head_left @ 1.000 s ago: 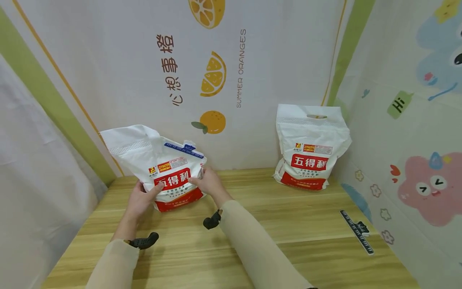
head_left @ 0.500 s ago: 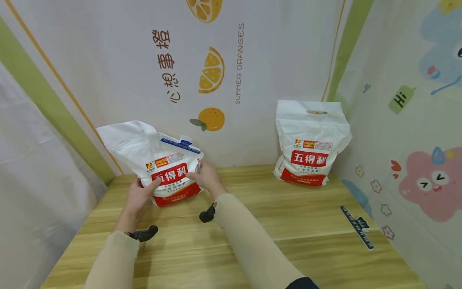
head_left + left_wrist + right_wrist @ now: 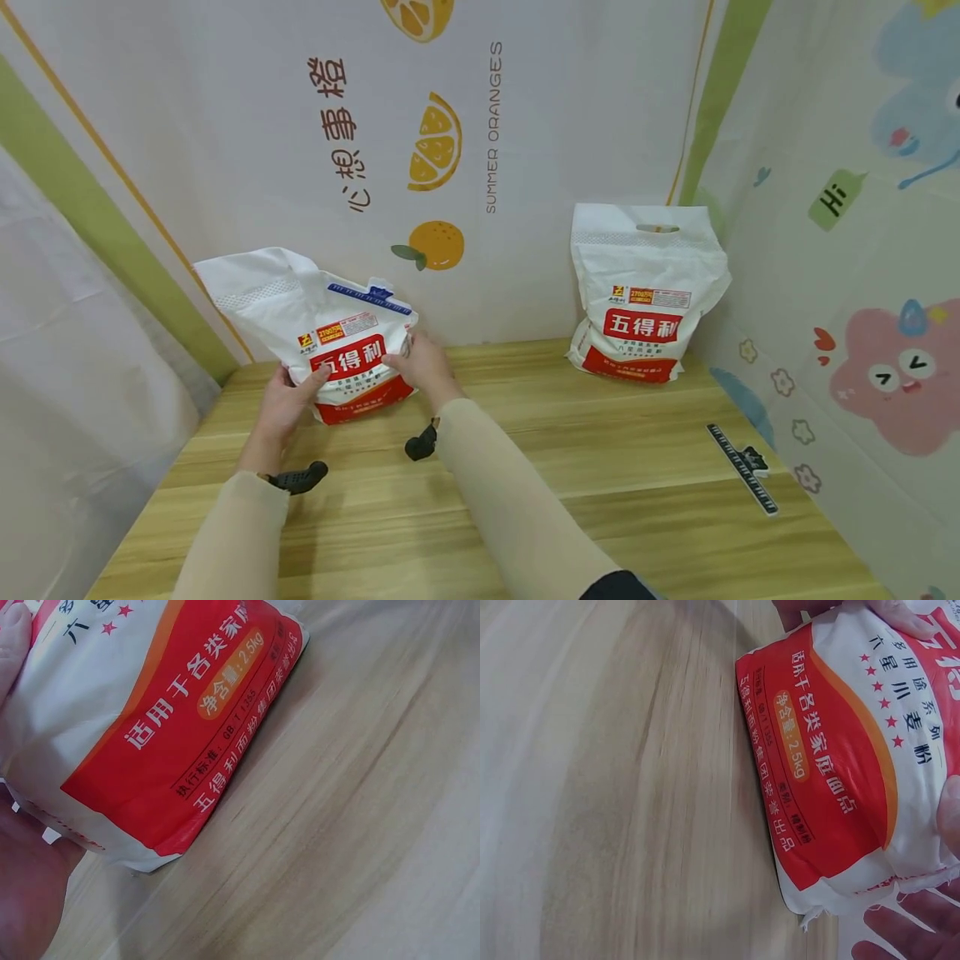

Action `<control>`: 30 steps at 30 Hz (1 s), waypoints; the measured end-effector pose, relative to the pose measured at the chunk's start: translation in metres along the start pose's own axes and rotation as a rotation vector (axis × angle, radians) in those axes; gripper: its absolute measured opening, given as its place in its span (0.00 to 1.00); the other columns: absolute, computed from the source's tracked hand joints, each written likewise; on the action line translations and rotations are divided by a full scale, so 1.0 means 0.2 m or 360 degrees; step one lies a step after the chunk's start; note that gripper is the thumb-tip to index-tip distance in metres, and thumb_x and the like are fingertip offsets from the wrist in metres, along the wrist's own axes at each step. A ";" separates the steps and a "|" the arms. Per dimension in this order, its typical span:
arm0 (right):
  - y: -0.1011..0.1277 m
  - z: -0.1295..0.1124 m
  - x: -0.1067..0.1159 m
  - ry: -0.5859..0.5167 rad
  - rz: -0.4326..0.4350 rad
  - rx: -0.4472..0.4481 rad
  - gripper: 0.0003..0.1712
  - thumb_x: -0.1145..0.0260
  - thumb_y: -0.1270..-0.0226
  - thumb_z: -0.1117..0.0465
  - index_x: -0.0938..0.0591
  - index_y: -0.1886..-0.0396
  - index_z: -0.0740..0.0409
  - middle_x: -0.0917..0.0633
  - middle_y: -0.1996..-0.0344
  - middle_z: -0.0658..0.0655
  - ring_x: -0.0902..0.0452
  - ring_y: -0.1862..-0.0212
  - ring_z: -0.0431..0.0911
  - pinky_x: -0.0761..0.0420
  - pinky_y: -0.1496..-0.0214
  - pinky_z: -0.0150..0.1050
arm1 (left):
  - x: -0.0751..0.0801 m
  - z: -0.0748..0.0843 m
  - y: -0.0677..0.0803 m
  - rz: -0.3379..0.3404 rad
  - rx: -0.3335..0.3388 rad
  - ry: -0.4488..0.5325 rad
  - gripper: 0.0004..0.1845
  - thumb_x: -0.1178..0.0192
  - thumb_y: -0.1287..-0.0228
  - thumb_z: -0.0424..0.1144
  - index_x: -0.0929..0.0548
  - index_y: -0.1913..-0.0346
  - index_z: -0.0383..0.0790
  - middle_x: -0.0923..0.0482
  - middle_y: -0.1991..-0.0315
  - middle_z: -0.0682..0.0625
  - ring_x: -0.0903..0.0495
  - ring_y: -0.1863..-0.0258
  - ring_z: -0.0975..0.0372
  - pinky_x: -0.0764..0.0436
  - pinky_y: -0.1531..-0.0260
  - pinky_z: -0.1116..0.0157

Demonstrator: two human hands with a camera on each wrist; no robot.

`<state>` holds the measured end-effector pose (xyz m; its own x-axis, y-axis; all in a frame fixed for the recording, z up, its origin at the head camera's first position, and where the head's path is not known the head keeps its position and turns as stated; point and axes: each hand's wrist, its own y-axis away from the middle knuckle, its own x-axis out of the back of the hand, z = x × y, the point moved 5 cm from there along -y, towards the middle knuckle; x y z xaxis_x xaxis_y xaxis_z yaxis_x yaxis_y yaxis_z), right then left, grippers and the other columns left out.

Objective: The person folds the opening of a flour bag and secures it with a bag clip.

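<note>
Two flour bags are on our wooden table [image 3: 525, 467]. Item one, the near flour bag [image 3: 341, 346]: white with a red band and red label, standing at the back left of the table, close to the wall, its top leaning left. We hold it between both hands. Our left hand [image 3: 288, 400] grips its left side, thumb laid across the front by the red label. Our right hand [image 3: 420, 362] clamps its right edge, fingers curled round behind the bag. In the left wrist view the bag's red bottom edge [image 3: 187, 795] rests on the wood, with our palm [image 3: 26, 885] pressed against its side seam.

Item two, the second flour bag [image 3: 641, 296]: same print, upright, with a cut-out handle at the top, standing at the back right against the wall, well apart from our hands.

Item three, a black ruler with a clip [image 3: 744, 479]: flat on the table near the right edge.
</note>
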<state>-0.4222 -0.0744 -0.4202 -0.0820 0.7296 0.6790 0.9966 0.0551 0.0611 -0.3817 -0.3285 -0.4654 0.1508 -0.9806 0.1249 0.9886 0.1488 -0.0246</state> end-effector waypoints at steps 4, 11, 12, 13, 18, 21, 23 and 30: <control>0.00 0.01 0.00 0.0108 -0.0004 0.0009 0.42 0.29 0.25 0.33 0.26 0.22 0.49 0.14 0.33 0.54 0.17 0.31 0.52 0.16 0.30 0.52 | -0.01 -0.02 0.00 0.0027 0.0072 0.0041 0.35 0.31 0.22 0.52 0.37 0.21 0.56 0.22 0.46 0.72 0.21 0.46 0.77 0.20 0.46 0.78; 0.01 0.04 0.02 0.0120 -0.0066 0.0061 0.44 0.30 0.25 0.31 0.28 0.19 0.46 0.16 0.28 0.52 0.19 0.29 0.52 0.18 0.28 0.55 | -0.02 0.00 0.03 0.0017 0.0167 -0.0062 0.42 0.32 0.23 0.57 0.40 0.17 0.51 0.25 0.44 0.70 0.24 0.45 0.76 0.22 0.45 0.77; 0.01 0.05 0.03 0.0107 -0.0072 0.0076 0.45 0.30 0.25 0.31 0.28 0.18 0.46 0.16 0.28 0.53 0.19 0.29 0.52 0.18 0.28 0.55 | -0.02 0.01 0.04 0.0014 0.0171 -0.0087 0.43 0.32 0.23 0.58 0.41 0.16 0.49 0.26 0.43 0.69 0.24 0.45 0.76 0.22 0.46 0.77; 0.01 0.05 0.03 0.0099 -0.0079 0.0094 0.46 0.30 0.25 0.31 0.28 0.18 0.47 0.16 0.28 0.54 0.19 0.29 0.52 0.18 0.27 0.55 | -0.02 0.02 0.04 0.0018 0.0172 -0.0113 0.43 0.33 0.23 0.58 0.40 0.16 0.48 0.26 0.43 0.68 0.24 0.45 0.76 0.22 0.46 0.77; 0.05 0.10 0.07 -0.0005 -0.0113 0.0136 0.50 0.28 0.28 0.30 0.27 0.18 0.54 0.16 0.28 0.58 0.19 0.30 0.54 0.17 0.28 0.55 | 0.01 0.07 0.10 0.0166 0.0179 -0.0138 0.48 0.31 0.24 0.56 0.43 0.13 0.43 0.27 0.32 0.56 0.25 0.38 0.67 0.19 0.46 0.77; 0.07 0.13 0.10 -0.0039 -0.0125 0.0188 0.51 0.27 0.29 0.30 0.26 0.19 0.57 0.15 0.29 0.60 0.17 0.31 0.55 0.15 0.31 0.55 | 0.03 0.13 0.16 0.0329 0.0165 -0.0040 0.48 0.31 0.23 0.50 0.45 0.11 0.44 0.34 0.19 0.45 0.28 0.23 0.55 0.20 0.32 0.71; 0.10 0.14 0.12 -0.0042 -0.0133 0.0228 0.51 0.27 0.29 0.30 0.26 0.20 0.57 0.15 0.30 0.61 0.17 0.31 0.56 0.13 0.33 0.55 | 0.05 0.17 0.21 0.0420 0.0152 0.0029 0.48 0.31 0.23 0.47 0.46 0.10 0.47 0.41 0.13 0.45 0.36 0.15 0.51 0.26 0.24 0.68; 0.21 0.23 0.23 -0.0155 -0.0163 0.0298 0.46 0.28 0.26 0.33 0.25 0.21 0.56 0.17 0.27 0.62 0.19 0.27 0.59 0.14 0.32 0.58 | 0.02 0.22 0.36 0.0465 0.0109 0.0120 0.44 0.32 0.22 0.39 0.43 0.12 0.44 0.37 0.16 0.46 0.29 0.23 0.58 0.19 0.48 0.84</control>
<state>-0.3829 -0.0074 -0.4194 -0.1907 0.7756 0.6017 0.9678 0.2511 -0.0170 -0.3105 -0.3169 -0.4235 0.4302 -0.9014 0.0487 0.9019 0.4315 0.0186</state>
